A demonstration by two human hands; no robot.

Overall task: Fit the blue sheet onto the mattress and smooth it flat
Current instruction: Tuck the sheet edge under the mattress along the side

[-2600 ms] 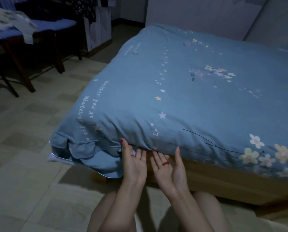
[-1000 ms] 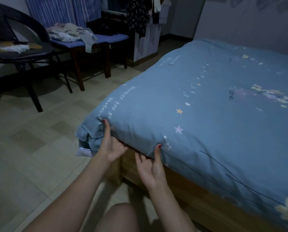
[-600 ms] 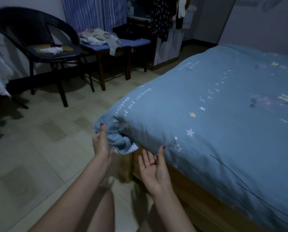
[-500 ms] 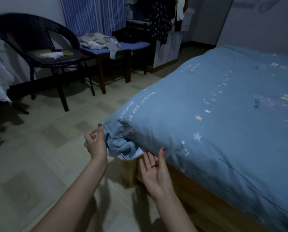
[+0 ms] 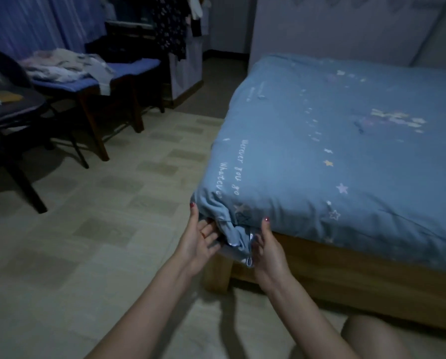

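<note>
The blue sheet [image 5: 346, 156], printed with stars and white lettering, covers the whole mattress, which is hidden beneath it. At the near left corner the cloth hangs in a bunched fold [image 5: 233, 229]. My left hand [image 5: 198, 237] holds the fold from the left, thumb up against the corner and fingertips under the cloth. My right hand [image 5: 267, 248] holds it from the right, thumb up on the sheet's side and fingers behind the hanging cloth.
A wooden bed frame [image 5: 359, 270] with a corner leg [image 5: 216, 277] carries the mattress. A black chair [image 5: 14, 112] and a bench with a blue cushion and piled clothes [image 5: 87, 79] stand at the left. Pale floor lies between. My knee [image 5: 372, 338] is at the lower right.
I have shifted from the bed's front edge to its left corner. My left hand moved in under the bunched fold and my right hand rose to take its other side.
</note>
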